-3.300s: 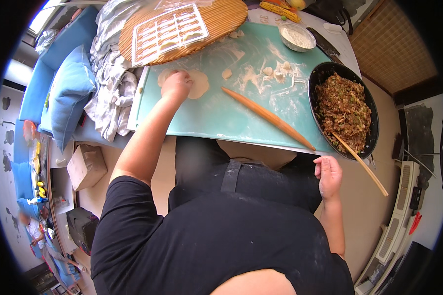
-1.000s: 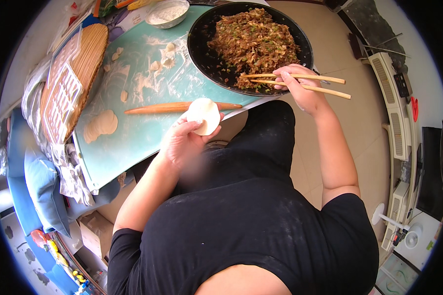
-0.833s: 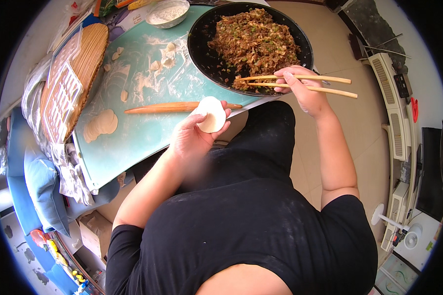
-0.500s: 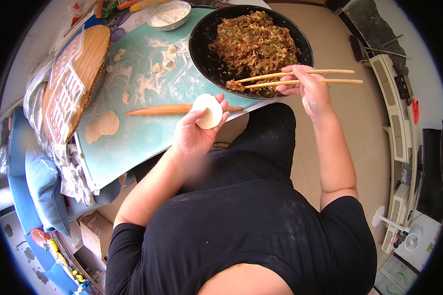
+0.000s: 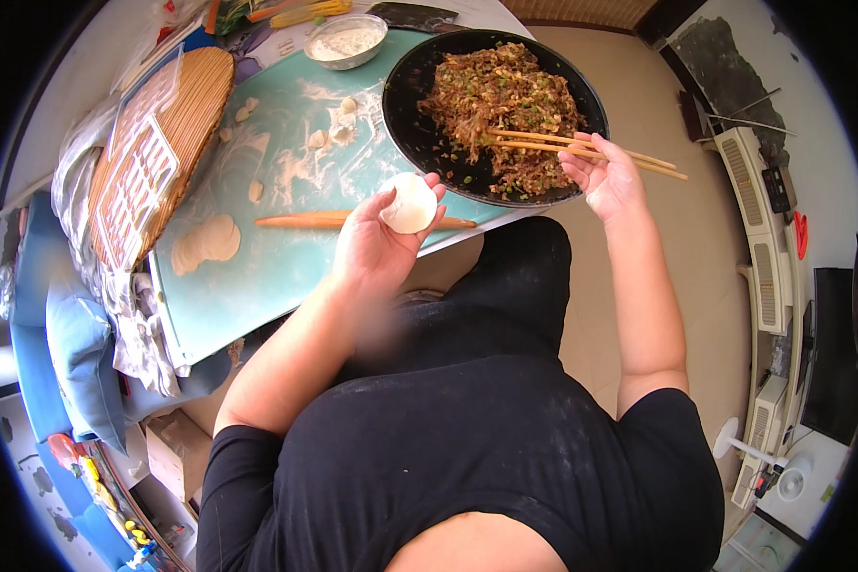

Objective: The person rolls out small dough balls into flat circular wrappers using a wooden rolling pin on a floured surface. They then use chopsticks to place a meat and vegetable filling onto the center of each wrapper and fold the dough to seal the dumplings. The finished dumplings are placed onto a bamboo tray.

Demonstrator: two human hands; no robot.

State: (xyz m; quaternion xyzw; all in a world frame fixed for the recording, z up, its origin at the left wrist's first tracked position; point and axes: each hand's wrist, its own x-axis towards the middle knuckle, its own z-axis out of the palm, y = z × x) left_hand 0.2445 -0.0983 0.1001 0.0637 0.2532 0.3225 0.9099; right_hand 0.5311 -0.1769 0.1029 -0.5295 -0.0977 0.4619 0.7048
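A round white dumpling wrapper (image 5: 409,203) lies across the fingers of my left hand (image 5: 377,229), the thumb resting on its edge. Nothing shows on top of the wrapper. My right hand (image 5: 608,175) grips a pair of wooden chopsticks (image 5: 629,153), whose tips reach into the chopped filling (image 5: 505,91). That filling is heaped in a black pan (image 5: 419,143) at the far right of the table. Behind my left hand a wooden rolling pin (image 5: 300,220) lies on the floured green mat (image 5: 229,310).
A stack of wrappers (image 5: 206,243) sits on the mat's left part, with small dough pieces (image 5: 343,119) farther back. A bowl of flour (image 5: 346,43) stands behind them. A round woven tray (image 5: 186,124) with a white rack leans at the left.
The chopsticks' tips have moved from the pan's near side farther back into the filling, and the two sticks are closer together. My left hand still holds the wrapper.
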